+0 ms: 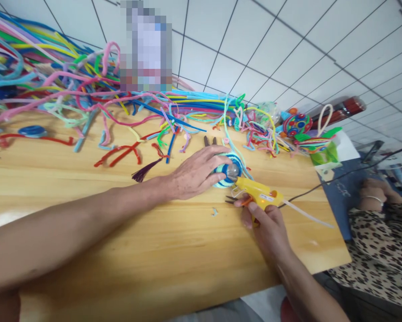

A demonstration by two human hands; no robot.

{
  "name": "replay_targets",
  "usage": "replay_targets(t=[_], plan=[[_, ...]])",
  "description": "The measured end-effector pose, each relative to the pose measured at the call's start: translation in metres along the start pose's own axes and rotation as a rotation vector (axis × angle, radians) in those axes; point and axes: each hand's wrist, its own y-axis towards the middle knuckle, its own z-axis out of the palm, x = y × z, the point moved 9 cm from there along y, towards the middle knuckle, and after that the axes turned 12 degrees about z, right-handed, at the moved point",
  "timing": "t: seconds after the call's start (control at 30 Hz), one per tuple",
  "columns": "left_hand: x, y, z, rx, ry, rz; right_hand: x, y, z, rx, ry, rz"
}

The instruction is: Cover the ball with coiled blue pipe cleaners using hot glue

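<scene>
From where I stand, the long, bare left forearm (86, 223) reaches in from 8 o'clock, its wrist (167, 188) nearly straight. The left hand (196, 173) lies back upward near the centre, fingers (219, 159) bent toward 3 o'clock. The bare right forearm (310, 281) slants up from 5 o'clock; the right hand (268, 220), at 4 o'clock, curls in a grip.

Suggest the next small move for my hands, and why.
I'd probably squeeze a small dab of glue onto the round blue-and-green piece: your left hand is holding it, while your right hand has the yellow glue gun aimed close to it, with a pale glue stick sticking out of the gun's back.
</scene>
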Motion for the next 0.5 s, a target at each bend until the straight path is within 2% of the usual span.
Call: replay_targets(t=[0.2, 0.5], plan=[[-0.0004, 0.0014, -0.0009, -0.004, 0.001, 0.002, 0.0061, -0.0001, 0.0065, 0.008, 0.028, 0.009], [0.0005, 0.0009, -0.0007, -0.009, -0.016, -0.003, 0.005, 0.0027, 0.0056, 0.015, 0.04, 0.01]])
